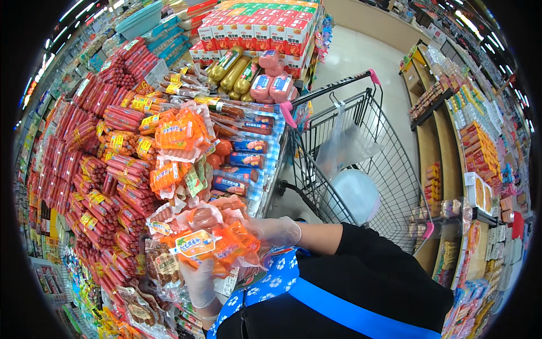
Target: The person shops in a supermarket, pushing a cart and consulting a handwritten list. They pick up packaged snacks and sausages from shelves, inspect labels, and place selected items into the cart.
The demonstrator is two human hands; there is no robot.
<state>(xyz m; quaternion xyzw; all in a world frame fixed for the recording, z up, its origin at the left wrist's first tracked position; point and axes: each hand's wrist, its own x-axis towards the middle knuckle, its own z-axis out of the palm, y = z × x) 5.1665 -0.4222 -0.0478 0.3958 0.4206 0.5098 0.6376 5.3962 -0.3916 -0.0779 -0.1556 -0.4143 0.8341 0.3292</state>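
Thin see-through gloves cover both of my hands. Between them, close to my body, are orange-labelled clear vacuum packs of sausages (231,246). My left hand (200,282) is closed on the near left side of the packs, its thumb against the front. From the right, my right hand (276,230) grips the far side, with its fingertips partly hidden behind the plastic. Just beyond lies a pile of similar orange sausage packs (183,133). Beside my left hand are vacuum packs of dark brown meat (166,265).
Bundles of red sausages (121,169) heap up at the left. Blue-banded sausages (248,146) lie on a checked cloth, with gold-wrapped rolls (226,65) and red-white boxes (254,31) behind. A wire shopping cart (389,169) stands right of the display, before a stocked shelf (437,141).
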